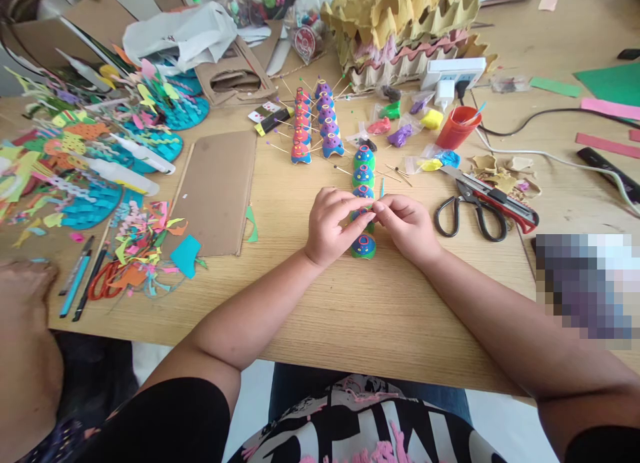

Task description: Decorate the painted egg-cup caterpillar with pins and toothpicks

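Note:
My left hand (334,226) and my right hand (409,228) meet fingertip to fingertip in a pinch. Whatever they hold is too small to make out. Below and around them stands a column of small blue-and-green painted figures, partly covered by my fingers. The nearest figure (363,246) has an orange-red ring on top. Beyond my hands, the farthest blue-and-green figure (364,156) shows dotted eyes. Thin sticks with dark tips (400,175) lie just right of the column, beside a short blue stick (383,187).
Red figures (301,135) and purple figures (328,126) bristle with pins farther back. Scissors (470,213) and a box cutter (500,199) lie right, near a red cup (457,129). Cardboard (215,193), paper scraps (145,243) and glue bottles (117,175) are left. Another person's arm (27,343) rests there.

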Tool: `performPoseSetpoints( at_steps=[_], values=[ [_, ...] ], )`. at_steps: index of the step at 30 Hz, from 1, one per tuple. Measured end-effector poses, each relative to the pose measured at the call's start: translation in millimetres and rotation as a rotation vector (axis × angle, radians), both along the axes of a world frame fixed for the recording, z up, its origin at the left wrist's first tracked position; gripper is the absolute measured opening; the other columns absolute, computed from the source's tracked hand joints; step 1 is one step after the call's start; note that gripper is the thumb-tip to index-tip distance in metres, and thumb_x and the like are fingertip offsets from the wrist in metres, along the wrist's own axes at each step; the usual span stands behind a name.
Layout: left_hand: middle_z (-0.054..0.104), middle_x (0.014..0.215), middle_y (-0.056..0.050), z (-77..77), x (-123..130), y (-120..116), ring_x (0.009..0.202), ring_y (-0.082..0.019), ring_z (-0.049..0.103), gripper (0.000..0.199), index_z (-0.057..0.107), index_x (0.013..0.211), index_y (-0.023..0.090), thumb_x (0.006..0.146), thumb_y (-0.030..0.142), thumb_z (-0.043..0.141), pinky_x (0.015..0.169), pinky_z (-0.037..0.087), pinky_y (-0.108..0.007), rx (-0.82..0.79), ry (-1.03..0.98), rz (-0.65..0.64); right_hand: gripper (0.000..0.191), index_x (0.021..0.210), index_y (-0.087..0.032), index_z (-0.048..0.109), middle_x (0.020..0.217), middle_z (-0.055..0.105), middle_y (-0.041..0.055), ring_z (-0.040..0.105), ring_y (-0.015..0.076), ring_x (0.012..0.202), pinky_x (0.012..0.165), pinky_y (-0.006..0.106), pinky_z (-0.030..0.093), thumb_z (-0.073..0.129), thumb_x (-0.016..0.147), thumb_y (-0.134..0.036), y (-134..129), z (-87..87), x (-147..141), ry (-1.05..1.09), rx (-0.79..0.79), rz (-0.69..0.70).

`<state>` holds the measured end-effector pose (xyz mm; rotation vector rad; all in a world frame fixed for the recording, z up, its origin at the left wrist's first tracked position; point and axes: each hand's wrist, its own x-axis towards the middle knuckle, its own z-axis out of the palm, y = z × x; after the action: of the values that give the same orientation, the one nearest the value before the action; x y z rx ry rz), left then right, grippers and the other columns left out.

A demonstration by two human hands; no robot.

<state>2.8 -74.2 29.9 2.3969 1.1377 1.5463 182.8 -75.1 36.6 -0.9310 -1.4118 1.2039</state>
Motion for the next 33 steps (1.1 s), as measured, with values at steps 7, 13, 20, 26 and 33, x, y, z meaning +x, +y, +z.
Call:
performPoseSetpoints(
  at_steps=[7,13,20,26,33],
  values=[
    [0.075,0.087,-0.001,-1.4,-0.3,2.5,0.086,-0.015,0.066,0.01,0.078,0.097,0.023,0.097,0.033,0.075,0.085,0.054,-0.033,0.084,-0.029,-0.023,0.047,0.073,-0.02,0.072,0.066,0.064,-0.0012,0.052,0.0103,0.061,0.066,0.027,0.051,0.079,0.084,-0.064,0.2,-0.6,0.6,0.015,0.02,0.018],
    [0.073,0.083,0.0,0.0,0.1,2.7,0.084,-0.015,0.065,0.011,0.075,0.091,0.023,0.097,0.032,0.075,0.083,0.053,-0.032,0.108,-0.039,0.001,0.044,0.075,-0.02,0.073,0.068,0.065,-0.0011,0.053,0.0101,0.061,0.065,0.027,0.051,0.079,0.085,-0.063,-1.9,-1.2,-2.0,0.044,0.02,-0.006],
    [0.076,0.088,0.0,0.2,0.2,1.7,0.087,-0.015,0.067,0.008,0.076,0.094,0.023,0.098,0.029,0.073,0.085,0.054,-0.032,0.033,-0.121,0.008,0.046,0.078,-0.02,0.072,0.073,0.068,0.0003,0.056,0.0114,0.067,0.068,0.027,0.051,0.08,0.083,-0.065,0.5,-1.9,-0.6,0.082,-0.01,-0.12],
    [0.077,0.091,-0.001,-1.4,-0.7,1.9,0.09,-0.015,0.067,0.01,0.079,0.1,0.023,0.1,0.029,0.07,0.084,0.054,-0.032,-0.006,-0.139,0.046,0.045,0.074,-0.02,0.071,0.07,0.067,0.0004,0.056,0.0122,0.066,0.066,0.028,0.05,0.079,0.084,-0.063,-2.0,-2.7,1.7,0.118,-0.019,-0.001],
    [0.076,0.09,-0.001,-2.0,-0.8,2.6,0.089,-0.015,0.067,0.015,0.079,0.101,0.024,0.102,0.034,0.069,0.082,0.054,-0.032,-0.029,-0.109,0.062,0.04,0.07,-0.02,0.07,0.066,0.065,-0.0002,0.054,0.0121,0.063,0.064,0.028,0.047,0.078,0.087,-0.055,-2.9,-6.0,2.4,0.168,-0.029,0.074]
  ],
)
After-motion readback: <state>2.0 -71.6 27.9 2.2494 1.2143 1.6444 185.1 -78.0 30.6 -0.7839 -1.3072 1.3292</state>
